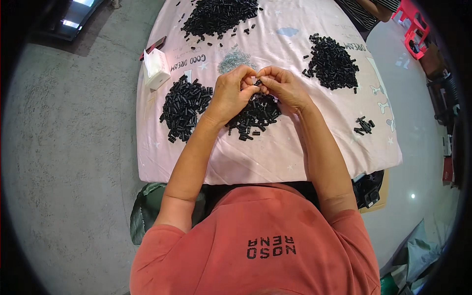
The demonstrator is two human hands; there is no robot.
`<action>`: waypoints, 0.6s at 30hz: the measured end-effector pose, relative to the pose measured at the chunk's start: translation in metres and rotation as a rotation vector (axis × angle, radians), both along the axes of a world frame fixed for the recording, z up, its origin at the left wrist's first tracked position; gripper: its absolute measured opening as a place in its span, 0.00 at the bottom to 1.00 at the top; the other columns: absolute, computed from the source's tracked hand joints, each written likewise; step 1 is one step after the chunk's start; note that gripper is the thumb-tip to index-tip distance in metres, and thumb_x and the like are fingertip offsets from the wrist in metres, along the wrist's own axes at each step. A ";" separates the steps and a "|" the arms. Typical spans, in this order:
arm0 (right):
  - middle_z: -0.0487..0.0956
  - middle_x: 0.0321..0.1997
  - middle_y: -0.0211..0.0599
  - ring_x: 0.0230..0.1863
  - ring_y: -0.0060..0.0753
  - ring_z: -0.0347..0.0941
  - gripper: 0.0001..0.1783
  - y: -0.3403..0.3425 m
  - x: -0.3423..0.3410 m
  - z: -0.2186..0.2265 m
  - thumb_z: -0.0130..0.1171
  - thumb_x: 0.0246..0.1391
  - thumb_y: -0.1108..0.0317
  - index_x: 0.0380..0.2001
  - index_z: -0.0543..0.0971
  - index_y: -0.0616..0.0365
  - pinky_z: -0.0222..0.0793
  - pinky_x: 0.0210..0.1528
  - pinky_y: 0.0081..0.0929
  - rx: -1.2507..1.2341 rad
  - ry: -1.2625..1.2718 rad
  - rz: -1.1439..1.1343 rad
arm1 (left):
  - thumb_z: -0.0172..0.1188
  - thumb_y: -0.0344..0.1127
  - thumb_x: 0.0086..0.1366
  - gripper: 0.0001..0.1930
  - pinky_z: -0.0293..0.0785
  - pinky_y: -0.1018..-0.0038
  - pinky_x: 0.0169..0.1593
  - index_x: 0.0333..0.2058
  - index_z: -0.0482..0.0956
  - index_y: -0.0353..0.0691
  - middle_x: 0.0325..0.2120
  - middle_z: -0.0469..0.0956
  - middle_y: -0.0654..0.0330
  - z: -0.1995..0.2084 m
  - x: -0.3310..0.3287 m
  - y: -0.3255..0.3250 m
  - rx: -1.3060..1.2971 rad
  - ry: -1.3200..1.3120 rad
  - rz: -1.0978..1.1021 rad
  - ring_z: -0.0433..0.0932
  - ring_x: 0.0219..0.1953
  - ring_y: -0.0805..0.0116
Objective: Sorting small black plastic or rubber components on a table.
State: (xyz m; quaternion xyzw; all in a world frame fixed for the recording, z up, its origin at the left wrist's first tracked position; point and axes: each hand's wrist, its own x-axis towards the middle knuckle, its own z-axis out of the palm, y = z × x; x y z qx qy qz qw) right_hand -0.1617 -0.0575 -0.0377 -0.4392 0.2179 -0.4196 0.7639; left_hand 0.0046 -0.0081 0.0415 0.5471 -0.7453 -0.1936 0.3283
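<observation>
Two hands meet over a black heap

Taking the joined fingertips as the clock's centre, the left hand [230, 94] came in from 7 o'clock and the right hand [287, 89] from 5 o'clock. The grip of each was narrow, thumb and fingers pinched on a small black piece [258, 83] at that centre; the fingers hid most of it. Just below, at 6 o'clock, lay a heap of black pieces [254, 115], partly under the hands. A mound of clear bits [236, 59] sat near, between 10 and 11 o'clock. Other black heaps stood on the cloth-covered tabletop [268, 160]: the left heap [184, 109] at 8, the far heap [219, 17] at 11, the right heap [334, 64] between 2 and 3. A small scatter of black pieces [364, 126] lay at 4. A white tissue pack [157, 70] stood at 9 o'clock. Well apart, at 2 o'clock, was a red stool [417, 27].
</observation>
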 end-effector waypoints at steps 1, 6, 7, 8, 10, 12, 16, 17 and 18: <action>0.76 0.30 0.26 0.29 0.15 0.70 0.07 0.000 0.000 0.000 0.56 0.62 0.71 0.42 0.75 0.61 0.68 0.34 0.13 -0.001 0.000 0.000 | 0.66 0.25 0.53 0.12 0.75 0.77 0.37 0.38 0.79 0.33 0.28 0.78 0.63 0.001 0.002 -0.002 0.029 0.002 -0.028 0.77 0.30 0.75; 0.74 0.31 0.27 0.30 0.17 0.69 0.13 0.004 0.002 0.002 0.59 0.60 0.72 0.46 0.70 0.61 0.67 0.35 0.14 -0.034 -0.053 -0.013 | 0.67 0.26 0.53 0.15 0.72 0.80 0.37 0.41 0.81 0.35 0.30 0.76 0.64 0.007 0.008 -0.006 0.156 -0.048 -0.105 0.73 0.31 0.77; 0.74 0.31 0.27 0.30 0.17 0.69 0.13 0.005 0.003 0.003 0.59 0.60 0.72 0.46 0.70 0.61 0.67 0.35 0.14 -0.034 -0.053 -0.011 | 0.67 0.27 0.52 0.16 0.70 0.80 0.37 0.42 0.81 0.35 0.30 0.75 0.65 0.008 0.009 -0.006 0.212 -0.052 -0.109 0.71 0.31 0.77; 0.74 0.30 0.27 0.29 0.17 0.69 0.14 0.006 0.003 0.004 0.59 0.59 0.72 0.46 0.70 0.61 0.67 0.34 0.14 -0.032 -0.046 -0.005 | 0.67 0.27 0.52 0.16 0.70 0.80 0.37 0.42 0.81 0.35 0.30 0.75 0.65 0.007 0.010 -0.007 0.212 -0.052 -0.108 0.71 0.31 0.77; 0.74 0.30 0.27 0.29 0.17 0.69 0.14 0.007 0.003 0.006 0.59 0.59 0.72 0.47 0.70 0.61 0.67 0.34 0.14 -0.031 -0.038 0.002 | 0.67 0.27 0.52 0.16 0.69 0.81 0.36 0.42 0.81 0.35 0.29 0.73 0.67 0.005 0.011 -0.008 0.227 -0.009 -0.133 0.69 0.30 0.78; 0.75 0.28 0.28 0.28 0.16 0.69 0.16 0.008 0.001 0.008 0.61 0.58 0.72 0.47 0.70 0.61 0.66 0.32 0.13 -0.017 -0.007 0.002 | 0.67 0.27 0.51 0.16 0.69 0.81 0.36 0.41 0.81 0.35 0.29 0.73 0.67 0.003 0.012 -0.009 0.237 0.011 -0.146 0.70 0.30 0.79; 0.76 0.28 0.25 0.26 0.13 0.68 0.19 0.005 0.002 0.001 0.64 0.56 0.69 0.49 0.70 0.59 0.63 0.29 0.11 -0.010 -0.008 -0.015 | 0.68 0.27 0.50 0.14 0.71 0.79 0.33 0.37 0.82 0.34 0.28 0.75 0.64 -0.001 0.010 -0.009 0.221 0.084 -0.140 0.71 0.27 0.77; 0.76 0.27 0.25 0.25 0.13 0.69 0.20 0.005 0.002 0.002 0.65 0.55 0.69 0.49 0.70 0.59 0.62 0.27 0.10 0.012 0.002 -0.026 | 0.68 0.27 0.50 0.14 0.71 0.79 0.33 0.37 0.82 0.34 0.28 0.75 0.64 -0.003 0.010 -0.009 0.221 0.084 -0.139 0.71 0.27 0.77; 0.76 0.25 0.24 0.23 0.13 0.69 0.20 0.005 0.003 0.002 0.66 0.55 0.69 0.48 0.71 0.59 0.61 0.25 0.09 0.033 0.013 -0.037 | 0.68 0.28 0.50 0.13 0.70 0.80 0.33 0.37 0.82 0.34 0.27 0.75 0.64 -0.005 0.010 -0.008 0.213 0.093 -0.120 0.70 0.26 0.78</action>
